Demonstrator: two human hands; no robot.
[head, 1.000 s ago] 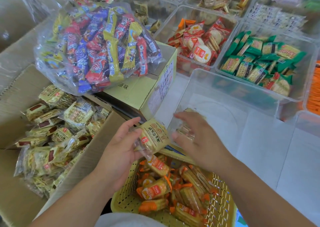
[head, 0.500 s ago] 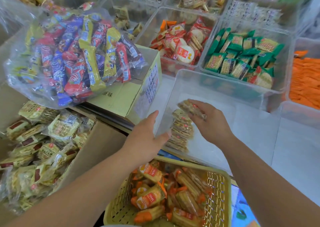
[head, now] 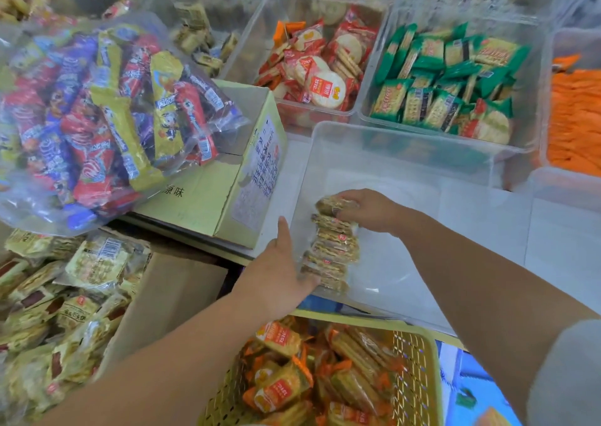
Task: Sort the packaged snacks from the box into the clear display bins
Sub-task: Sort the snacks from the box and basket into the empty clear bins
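White tabletop [head: 559,250] crammed with see-through plastic bins of wrapped snacks, brown cardboard box [head: 169,292] off to the left. The row of yellow-wrapped cracker packs [head: 331,250] sits on edge along the left wall of the nearest clear bin [head: 406,139]. Right hand [head: 370,209] curls its fingers round the far-end pack. Left hand [head: 276,272] lies flat, fingers straight, against that wall's outside.
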